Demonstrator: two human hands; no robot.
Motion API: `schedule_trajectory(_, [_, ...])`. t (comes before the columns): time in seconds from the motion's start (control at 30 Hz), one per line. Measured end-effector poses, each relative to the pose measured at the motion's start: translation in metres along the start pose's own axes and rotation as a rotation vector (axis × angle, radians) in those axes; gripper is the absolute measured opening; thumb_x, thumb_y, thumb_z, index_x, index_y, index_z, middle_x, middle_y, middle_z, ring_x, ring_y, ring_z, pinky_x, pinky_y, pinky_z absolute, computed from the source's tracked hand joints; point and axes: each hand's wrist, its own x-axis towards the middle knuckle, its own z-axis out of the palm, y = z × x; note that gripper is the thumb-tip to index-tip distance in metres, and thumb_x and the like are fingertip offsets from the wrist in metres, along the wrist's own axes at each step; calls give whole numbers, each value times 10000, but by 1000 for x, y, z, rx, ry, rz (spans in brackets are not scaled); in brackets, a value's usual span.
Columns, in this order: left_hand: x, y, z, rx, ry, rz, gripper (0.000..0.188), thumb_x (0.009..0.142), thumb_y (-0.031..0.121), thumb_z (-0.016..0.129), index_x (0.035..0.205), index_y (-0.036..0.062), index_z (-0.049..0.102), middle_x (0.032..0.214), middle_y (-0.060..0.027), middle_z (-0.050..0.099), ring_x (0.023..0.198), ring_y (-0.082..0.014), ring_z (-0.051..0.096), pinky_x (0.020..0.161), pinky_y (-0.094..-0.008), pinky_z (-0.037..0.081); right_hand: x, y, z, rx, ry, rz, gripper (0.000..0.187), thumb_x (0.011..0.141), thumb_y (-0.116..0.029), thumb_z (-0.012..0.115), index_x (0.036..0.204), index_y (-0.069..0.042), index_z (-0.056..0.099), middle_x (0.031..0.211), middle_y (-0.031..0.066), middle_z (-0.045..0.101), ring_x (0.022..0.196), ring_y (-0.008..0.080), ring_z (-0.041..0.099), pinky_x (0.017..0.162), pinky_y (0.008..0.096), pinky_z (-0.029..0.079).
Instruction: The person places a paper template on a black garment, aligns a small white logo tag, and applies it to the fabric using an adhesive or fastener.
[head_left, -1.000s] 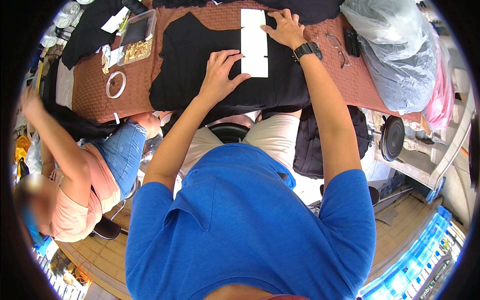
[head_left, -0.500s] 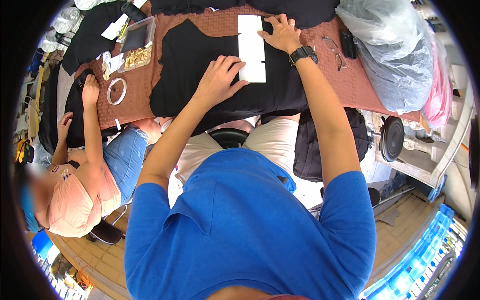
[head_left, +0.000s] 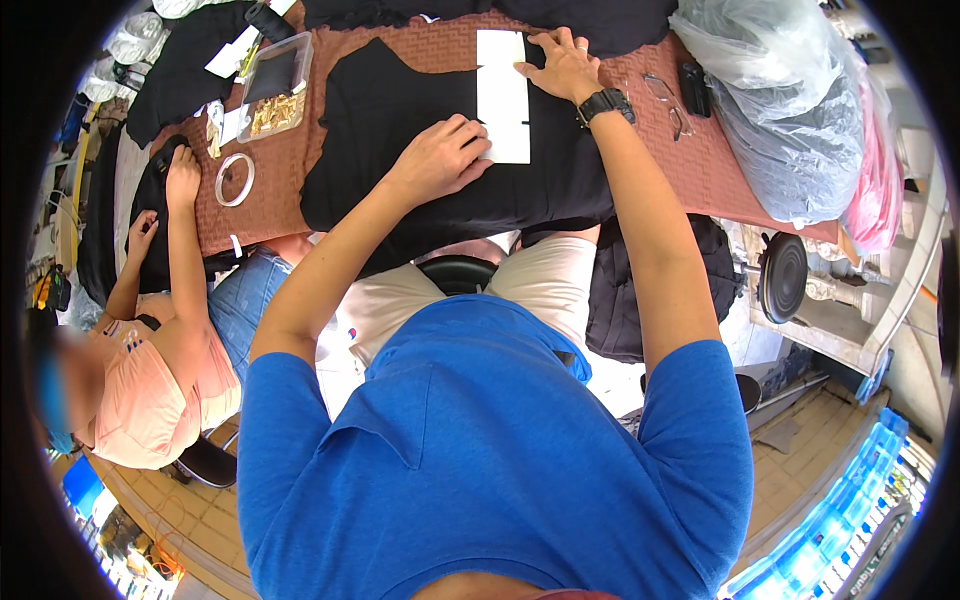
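A black garment piece [head_left: 390, 110] lies spread on the cloth-covered table in front of me. On top of it rests a long white card strip [head_left: 503, 110] with small dark notches, running away from me. My right hand [head_left: 565, 68], with a ring and a black wristwatch, is open, its fingers spread at the strip's far right edge. Beside the near left edge of the strip, my left hand [head_left: 440, 160] is on the black fabric with its fingers curled and drawn together. Whatever may be between those fingertips is hidden.
At left are a clear plastic box [head_left: 290, 120] of gold-coloured pieces and a white ring-shaped roll [head_left: 234, 180]. A co-worker's hand [head_left: 183, 178] works on black cloth there. Eyeglasses [head_left: 672, 105] and large plastic bags [head_left: 790, 120] occupy the right; black fabric [head_left: 600, 22] lies at the back.
My left hand has drawn its spread fingers in and slid slightly left off the card's near end. My right hand stays put. The co-worker's nearer hand has moved up a little.
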Motion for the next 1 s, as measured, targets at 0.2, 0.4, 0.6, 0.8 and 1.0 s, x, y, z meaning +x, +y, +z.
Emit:
schedule_trajectory(0.2, [-2, 1, -4, -70, -9, -75, 247, 842, 163, 784, 1031, 57, 667, 1154, -63, 630, 1033, -270, 604, 876, -384, 527, 0, -1, 3, 0, 37, -4, 693, 881, -588, 665, 1489, -296, 508, 1499, 46, 432, 1370, 352, 405, 1067, 606, 373])
schedule_trajectory(0.4, [-2, 1, -5, -89, 1, -162, 273, 858, 209, 782, 1069, 80, 667, 1279, -62, 600, 1121, -273, 563, 944, -421, 485, 5, 1, 1, -45, -33, -12, 688, 870, -640, 648, 1484, -363, 507, 1504, 32, 434, 1378, 354, 415, 1065, 635, 400])
schedule_trajectory(0.6, [7, 2, -12, -85, -171, -284, 408, 868, 267, 774, 1221, 102, 655, 1357, -48, 569, 1206, -269, 516, 1013, -414, 436, 5, 2, -1, -39, -35, -7, 690, 861, -639, 661, 1480, -367, 517, 1519, 29, 426, 1379, 357, 415, 1067, 630, 403])
schedule_trajectory(0.8, [19, -8, -1, -64, -133, -230, 459, 869, 316, 764, 1269, 113, 666, 1402, -55, 565, 1324, -279, 478, 1075, -435, 392, 11, 4, 0, -45, -54, -9, 699, 856, -642, 665, 1481, -366, 516, 1524, 37, 419, 1383, 371, 411, 1067, 624, 406])
schedule_trajectory(1.0, [26, -4, 16, -47, -144, -201, 438, 910, 362, 719, 1288, 149, 658, 1453, -42, 546, 1415, -280, 426, 1155, -452, 355, 12, 6, 1, -46, -81, -4, 712, 853, -653, 658, 1486, -362, 508, 1532, 46, 408, 1382, 386, 408, 1058, 624, 413])
